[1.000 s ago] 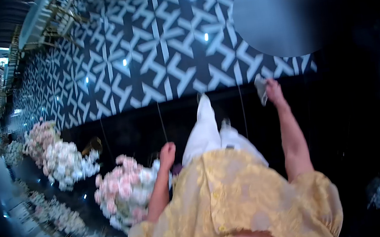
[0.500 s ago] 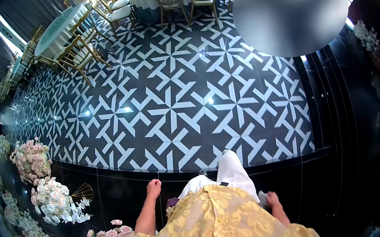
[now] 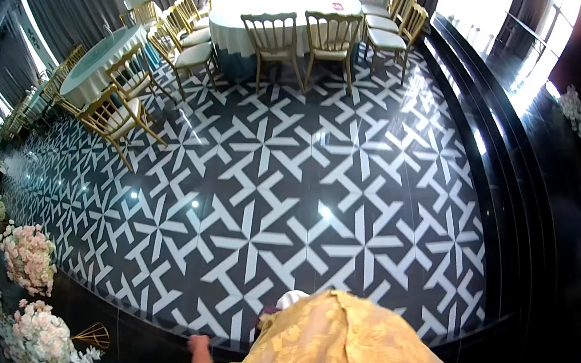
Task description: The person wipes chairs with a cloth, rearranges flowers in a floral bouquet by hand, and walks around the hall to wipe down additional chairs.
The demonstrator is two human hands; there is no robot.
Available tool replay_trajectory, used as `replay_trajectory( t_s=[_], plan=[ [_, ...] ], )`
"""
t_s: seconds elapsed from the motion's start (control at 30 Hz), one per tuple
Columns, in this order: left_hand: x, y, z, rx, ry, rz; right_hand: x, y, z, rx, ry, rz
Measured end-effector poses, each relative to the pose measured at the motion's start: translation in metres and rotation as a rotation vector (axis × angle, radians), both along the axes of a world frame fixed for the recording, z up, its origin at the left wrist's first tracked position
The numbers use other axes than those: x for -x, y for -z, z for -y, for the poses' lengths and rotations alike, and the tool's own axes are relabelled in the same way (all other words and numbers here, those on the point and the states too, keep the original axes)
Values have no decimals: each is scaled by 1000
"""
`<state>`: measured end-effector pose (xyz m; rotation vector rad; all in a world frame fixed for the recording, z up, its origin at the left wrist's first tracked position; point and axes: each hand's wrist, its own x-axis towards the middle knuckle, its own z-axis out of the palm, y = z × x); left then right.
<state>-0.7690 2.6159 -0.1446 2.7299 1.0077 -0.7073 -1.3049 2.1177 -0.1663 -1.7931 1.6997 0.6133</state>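
Apparently mid-step by patterned floor (image 3: 270, 195), calling for sure footing; with left hand (image 3: 199, 349) at seven o'clock, grip too blurred to tell, right hand unseen.

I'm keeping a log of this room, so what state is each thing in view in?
Left hand, too blurred to tell if open or shut.
Yellow shirt, worn.
White flowers, bunched together.
Pink flowers, bunched together.
Floor, shiny, reflecting lights.
Chairs, upright.
Large table, covered with cloth.
Green-topped table, covered with cloth.
Curtain, hanging in folds.
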Motion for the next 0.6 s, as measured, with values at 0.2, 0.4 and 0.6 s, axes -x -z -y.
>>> replay_trajectory(
  t_s=[0.2,0.4,0.6],
  plan=[
    [-136,-17,302,549,1011,342,-360,-24,246,285,-354,588],
    [-310,-54,474,793,1246,479,-658,-210,360,400,-436,1104],
    [-445,-14,535,808,1205,287,-621,-32,438,547,-479,526]
  ],
)
